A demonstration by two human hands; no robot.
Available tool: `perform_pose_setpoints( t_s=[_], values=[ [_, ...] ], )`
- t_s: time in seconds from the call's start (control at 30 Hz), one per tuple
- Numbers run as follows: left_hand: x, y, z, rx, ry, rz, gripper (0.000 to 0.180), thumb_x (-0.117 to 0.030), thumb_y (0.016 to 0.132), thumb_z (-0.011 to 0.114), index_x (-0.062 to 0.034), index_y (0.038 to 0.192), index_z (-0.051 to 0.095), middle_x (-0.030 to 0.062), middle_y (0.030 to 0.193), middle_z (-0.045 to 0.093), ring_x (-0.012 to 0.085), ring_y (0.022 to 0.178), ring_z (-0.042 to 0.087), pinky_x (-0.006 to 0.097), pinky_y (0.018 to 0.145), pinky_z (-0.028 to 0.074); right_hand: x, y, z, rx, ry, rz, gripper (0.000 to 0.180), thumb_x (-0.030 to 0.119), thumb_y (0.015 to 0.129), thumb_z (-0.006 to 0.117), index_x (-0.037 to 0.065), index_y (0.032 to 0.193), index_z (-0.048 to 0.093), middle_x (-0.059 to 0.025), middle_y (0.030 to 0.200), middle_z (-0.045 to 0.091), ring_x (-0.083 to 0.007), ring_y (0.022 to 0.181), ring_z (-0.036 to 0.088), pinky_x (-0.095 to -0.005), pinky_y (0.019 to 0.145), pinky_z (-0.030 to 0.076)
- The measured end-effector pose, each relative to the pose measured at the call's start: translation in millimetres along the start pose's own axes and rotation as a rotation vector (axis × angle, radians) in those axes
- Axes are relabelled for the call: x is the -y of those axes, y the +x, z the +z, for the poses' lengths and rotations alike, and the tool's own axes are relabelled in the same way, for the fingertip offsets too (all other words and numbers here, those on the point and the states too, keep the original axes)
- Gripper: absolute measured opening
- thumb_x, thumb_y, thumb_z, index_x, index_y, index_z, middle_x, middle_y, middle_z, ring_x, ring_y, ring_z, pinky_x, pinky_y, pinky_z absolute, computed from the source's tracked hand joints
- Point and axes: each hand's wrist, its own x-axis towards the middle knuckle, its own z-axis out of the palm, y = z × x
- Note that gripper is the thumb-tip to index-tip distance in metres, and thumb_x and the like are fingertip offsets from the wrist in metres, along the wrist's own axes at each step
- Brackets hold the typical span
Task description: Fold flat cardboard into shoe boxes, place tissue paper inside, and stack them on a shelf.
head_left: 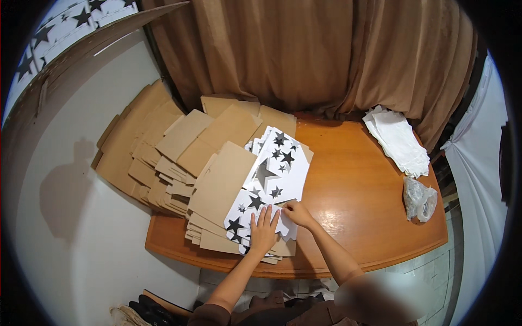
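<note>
A white die-cut sheet printed with black and grey stars (293, 179) lies tilted on top of flat brown cardboard pieces (222, 173). Fingers spread, my left hand (263, 232) rests flat on the near part of the sheet. My right hand (297, 213) is closed in a pinch at the sheet's right edge, beside a flap or notch close to the left fingertips. More star-printed edges peek out from under the top sheet.
Overlapping flat cardboard boxes (147, 144) lean against the wall on the left. Folded white sheets or bags (397, 140) sit at the table's far right, with a roll of clear tape in plastic (420, 200) nearer. Brown curtains (283, 54) hang behind the wooden table (353, 179).
</note>
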Motion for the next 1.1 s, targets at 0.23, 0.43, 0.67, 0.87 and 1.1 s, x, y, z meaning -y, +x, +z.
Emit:
perform_pose_setpoints(
  t_s=[0.23,0.43,0.67,0.87,1.1],
  values=[
    [-57,32,-28,-0.227,-0.318,0.006,0.059,-0.003,0.079,0.049,-0.004,0.136,0.039,0.0121,0.143,0.038,0.0242,0.133,0.036,0.052,0.109,0.018,-17,-40,-57,-0.318,0.553,-0.094,0.041,0.034,0.098,0.04,-0.001,0.11,0.059,-0.0125,0.106,0.061,-0.02,0.102,0.053,-0.0324,0.09,0.041],
    [-132,57,-60,-0.598,-0.675,-0.026,0.066,0.001,0.078,0.05,-0.0012,0.141,0.029,0.0166,0.145,0.034,0.0283,0.134,0.033,0.054,0.111,0.009,-66,-66,-112,-0.29,0.656,0.247,0.079,0.052,0.089,0.051,0.01,0.146,0.015,-0.0121,0.14,0.033,-0.0251,0.123,0.037,-0.0462,0.099,0.034],
    [-246,74,-29,-0.686,-0.758,0.109,0.067,0.004,0.077,0.048,-0.0005,0.141,0.029,0.0193,0.145,0.032,0.0313,0.137,0.028,0.056,0.11,0.006,-93,-95,-188,-0.17,1.058,0.295,0.083,0.003,0.081,0.056,0.012,0.147,0.007,-0.0119,0.108,0.056,-0.0138,0.079,0.054,-0.0265,0.063,0.045],
    [-319,89,-18,-0.654,-0.686,0.256,0.07,-0.056,0.088,0.037,-0.0073,0.138,0.037,0.0204,0.143,0.034,0.0425,0.134,0.025,0.062,0.106,0.006,-134,-129,-272,-0.372,0.776,0.147,0.081,-0.005,0.08,0.05,0.014,0.147,0.009,-0.0161,0.109,0.058,-0.02,0.086,0.058,-0.0273,0.072,0.048],
    [-330,166,-43,-0.551,-0.88,-0.08,0.066,-0.047,0.086,0.054,-0.0003,0.131,0.042,0.0206,0.133,0.043,0.0383,0.125,0.038,0.047,0.107,0.026,-139,-152,-345,-0.504,0.353,-0.143,0.082,-0.004,0.081,0.05,0.012,0.148,0.004,-0.0229,0.12,0.056,-0.0249,0.097,0.061,-0.032,0.081,0.047]
  ],
)
